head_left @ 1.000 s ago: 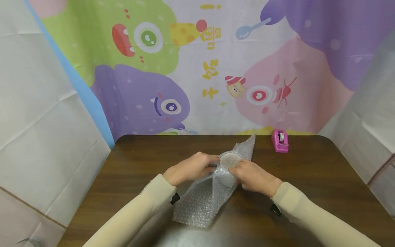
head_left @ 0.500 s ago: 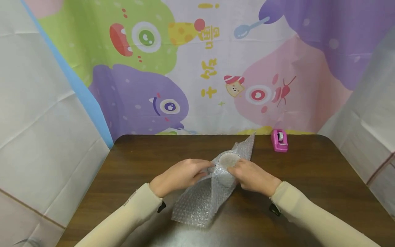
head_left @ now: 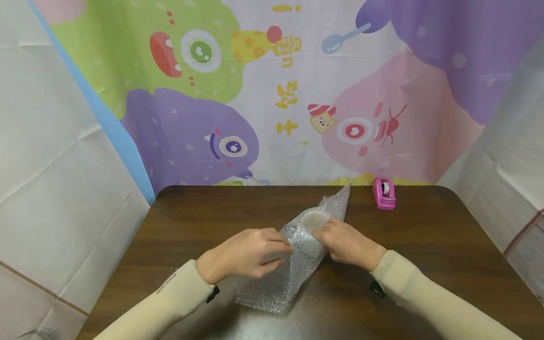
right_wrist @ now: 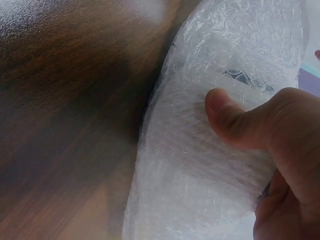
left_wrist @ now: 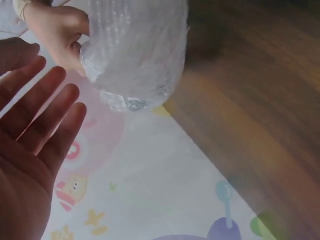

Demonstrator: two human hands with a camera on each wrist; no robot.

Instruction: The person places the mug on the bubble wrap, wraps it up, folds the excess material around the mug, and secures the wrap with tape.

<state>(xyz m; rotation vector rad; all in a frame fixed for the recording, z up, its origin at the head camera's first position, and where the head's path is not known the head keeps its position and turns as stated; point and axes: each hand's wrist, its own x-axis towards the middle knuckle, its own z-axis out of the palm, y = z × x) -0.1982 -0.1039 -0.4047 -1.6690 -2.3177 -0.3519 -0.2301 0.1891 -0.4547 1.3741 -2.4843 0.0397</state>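
A sheet of bubble wrap (head_left: 272,293) lies diagonally on the table, folded around an upright round object (head_left: 313,220) with a pale circular top; its exact kind is hidden by the wrap. On its right side, my right hand (head_left: 349,244) grips the wrapped object, thumb on the near surface and fingers curled behind, as the right wrist view shows at the bubble wrap (right_wrist: 195,135). My left hand (head_left: 246,252) hovers at the left of the bundle with loosely bent fingers. In the left wrist view, this left hand (left_wrist: 30,145) has spread fingers, apart from the bubble wrap (left_wrist: 140,55).
A pink tape dispenser (head_left: 385,198) with a roll in it stands at the table's back right. The dark wooden table (head_left: 191,212) ends at the back against a cartoon-printed curtain (head_left: 289,156). Pale sheets (head_left: 63,141) hang at both sides.
My left hand has let go of the area by the round top and drawn back left and toward me. The right hand keeps its grip in the same place.
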